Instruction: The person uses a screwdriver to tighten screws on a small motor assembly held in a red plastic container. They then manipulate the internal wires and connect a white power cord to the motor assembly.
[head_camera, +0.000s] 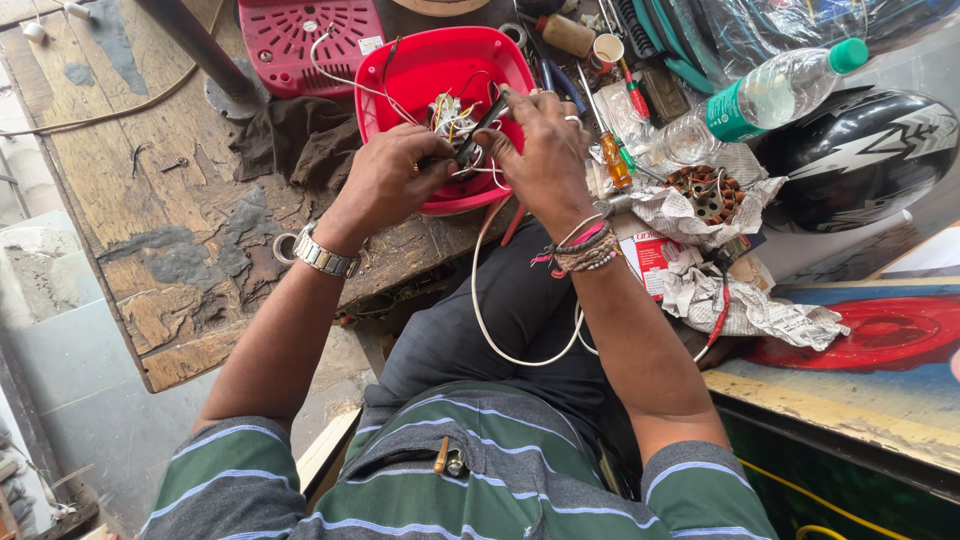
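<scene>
Green striped shirt (480, 470) fills the bottom of the head view, nearest the lens, with dark trousers (500, 320) above it and a white cable (478, 300) looping across the lap. From there both forearms reach up toward twelve o'clock. At the picture's centre sits a red plastic housing (445, 75), open side up, resting on the edge of the wooden worktop (150, 200), with a tangle of coloured wires (450, 115) inside. Left hand (385, 175), with a metal watch (322, 253) on its wrist, has its fingers curled round a dark tool (478, 130) that points into the wires. Right hand (545, 150), wearing thread bracelets (585, 250), has its fingers bent down onto the wiring; whether they pinch a wire I cannot tell. At eleven o'clock lies a red perforated cover (300, 35). Toward two o'clock lie a clear bottle with green cap (770, 90), a black helmet (860, 150), and a copper-wound stator on crumpled newspaper (705, 190), with an orange-handled screwdriver (612, 160) beside it.
</scene>
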